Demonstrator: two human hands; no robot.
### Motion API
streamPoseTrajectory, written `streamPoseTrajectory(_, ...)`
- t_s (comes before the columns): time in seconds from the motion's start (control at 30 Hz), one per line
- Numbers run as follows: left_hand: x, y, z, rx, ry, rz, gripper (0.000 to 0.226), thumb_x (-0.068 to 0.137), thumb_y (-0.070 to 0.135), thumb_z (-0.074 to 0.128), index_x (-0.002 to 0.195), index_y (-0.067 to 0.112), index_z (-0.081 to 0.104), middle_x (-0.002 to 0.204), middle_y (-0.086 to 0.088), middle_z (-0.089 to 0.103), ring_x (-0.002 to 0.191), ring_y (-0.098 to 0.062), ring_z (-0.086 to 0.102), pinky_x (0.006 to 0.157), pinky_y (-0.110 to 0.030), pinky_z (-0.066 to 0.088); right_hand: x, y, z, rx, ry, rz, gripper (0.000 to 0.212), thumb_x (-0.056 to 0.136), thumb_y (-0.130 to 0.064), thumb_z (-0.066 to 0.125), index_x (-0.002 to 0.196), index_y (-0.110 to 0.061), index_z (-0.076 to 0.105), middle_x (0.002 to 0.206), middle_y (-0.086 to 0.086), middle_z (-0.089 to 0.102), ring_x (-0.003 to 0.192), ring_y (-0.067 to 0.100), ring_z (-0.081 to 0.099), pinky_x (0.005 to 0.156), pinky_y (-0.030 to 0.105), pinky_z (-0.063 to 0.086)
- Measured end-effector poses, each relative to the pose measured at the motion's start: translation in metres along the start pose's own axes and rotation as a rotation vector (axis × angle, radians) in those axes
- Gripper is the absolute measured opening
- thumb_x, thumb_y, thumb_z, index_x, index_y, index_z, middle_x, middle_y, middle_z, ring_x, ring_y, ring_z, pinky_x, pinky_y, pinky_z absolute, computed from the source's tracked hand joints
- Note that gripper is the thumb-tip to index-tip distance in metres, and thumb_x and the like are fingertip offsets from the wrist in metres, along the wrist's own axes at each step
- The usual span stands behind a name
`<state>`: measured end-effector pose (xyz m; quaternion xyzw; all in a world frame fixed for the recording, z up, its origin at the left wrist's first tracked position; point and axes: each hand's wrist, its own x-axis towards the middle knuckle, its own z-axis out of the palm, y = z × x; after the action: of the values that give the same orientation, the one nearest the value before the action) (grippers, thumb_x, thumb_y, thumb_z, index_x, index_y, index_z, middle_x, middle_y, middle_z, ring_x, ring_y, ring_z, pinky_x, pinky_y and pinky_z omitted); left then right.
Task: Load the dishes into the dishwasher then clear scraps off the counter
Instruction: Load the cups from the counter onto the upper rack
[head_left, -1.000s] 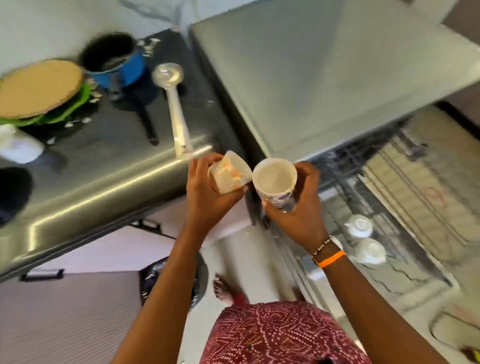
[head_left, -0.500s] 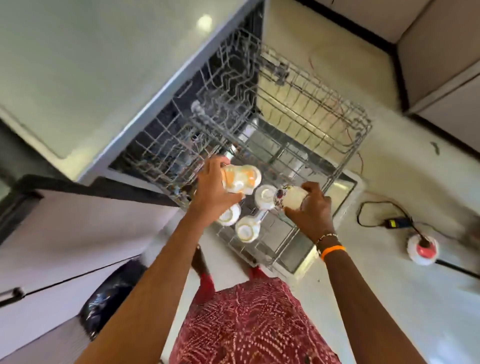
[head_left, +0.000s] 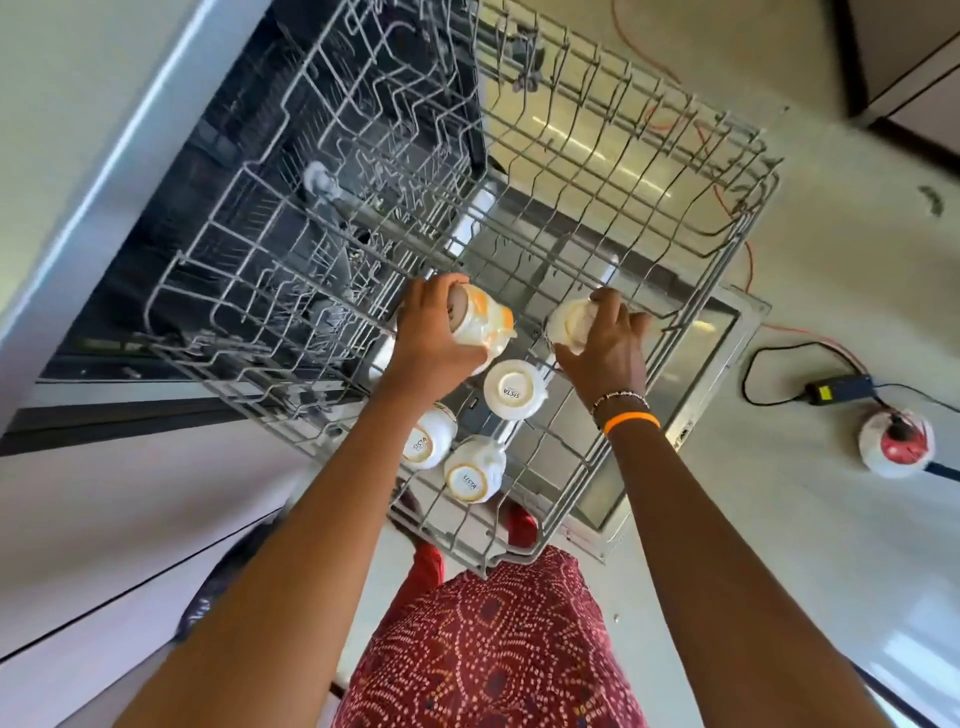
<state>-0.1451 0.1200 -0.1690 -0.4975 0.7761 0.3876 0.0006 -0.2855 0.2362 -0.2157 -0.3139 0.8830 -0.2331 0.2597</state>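
The grey wire rack (head_left: 613, 218) of the dishwasher is pulled out over the open door (head_left: 691, 364). My left hand (head_left: 431, 332) grips a white cup with orange marks (head_left: 485, 322), tipped on its side above the rack. My right hand (head_left: 605, 343) holds a second white cup (head_left: 566, 322), also tilted, to the right of the first. Three white cups stand upside down in the rack's near corner: one (head_left: 511, 389) between my wrists, one (head_left: 428, 439) below it on the left, one (head_left: 472, 470) nearest me.
A pale countertop (head_left: 78, 119) runs along the left above white cabinet fronts (head_left: 104, 519). On the floor at right lie a black adapter with cable (head_left: 836, 389), an orange wire (head_left: 748, 260) and a red-and-white round device (head_left: 896, 441). My red patterned clothing (head_left: 493, 649) fills the bottom.
My view swung from the counter to the dishwasher. Both hands carried their cups down over the rack and spread apart, and the cups tipped further over.
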Motion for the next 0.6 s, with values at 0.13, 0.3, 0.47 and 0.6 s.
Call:
streamPoseTrajectory(0.13,0.020,0.009,0.009,0.047,0.019,-0.001,0.075,0.065,0.007,0.072,0.133,0.021,0.043,0.129,-0.009,0.038,0.118,-0.025,0.039,0.096,-0.029,0.032,0.007,0.007,0.006,-0.040,0.027,-0.007,0.067,0.077,-0.020,0.071,0.134,-0.006,0.040,0.136,0.016,0.039,0.119,0.037,0.036,0.091,0.040,0.040)
streamPoseTrajectory(0.3,0.042,0.020,0.023,0.127,-0.040,0.040,0.077,0.068,-0.001,0.068,0.135,0.027,0.043,0.134,-0.007,0.034,0.122,-0.029,0.037,0.098,-0.036,0.038,0.001,0.009,0.002,-0.041,0.011,-0.037,0.074,0.078,-0.020,0.070,0.141,-0.007,0.033,0.139,0.016,0.036,0.122,0.037,0.033,0.099,0.043,0.037)
streamPoseTrajectory(0.47,0.051,0.027,0.042,0.252,-0.057,0.100,0.081,0.070,-0.016,0.055,0.136,0.030,0.042,0.140,-0.004,0.032,0.125,-0.031,0.032,0.100,-0.043,0.040,0.000,0.006,0.000,-0.064,0.098,-0.079,0.063,0.074,-0.014,0.069,0.131,-0.006,0.043,0.129,0.015,0.044,0.115,0.035,0.039,0.097,0.036,0.033)
streamPoseTrajectory(0.6,0.058,0.026,0.053,0.330,-0.068,0.130,0.084,0.072,-0.018,0.052,0.141,0.026,0.036,0.143,-0.004,0.032,0.129,-0.031,0.030,0.102,-0.046,0.039,0.000,0.006,0.001,-0.075,0.121,-0.088,0.049,0.075,-0.009,0.064,0.121,-0.006,0.050,0.119,0.014,0.049,0.107,0.033,0.041,0.089,0.033,0.036)
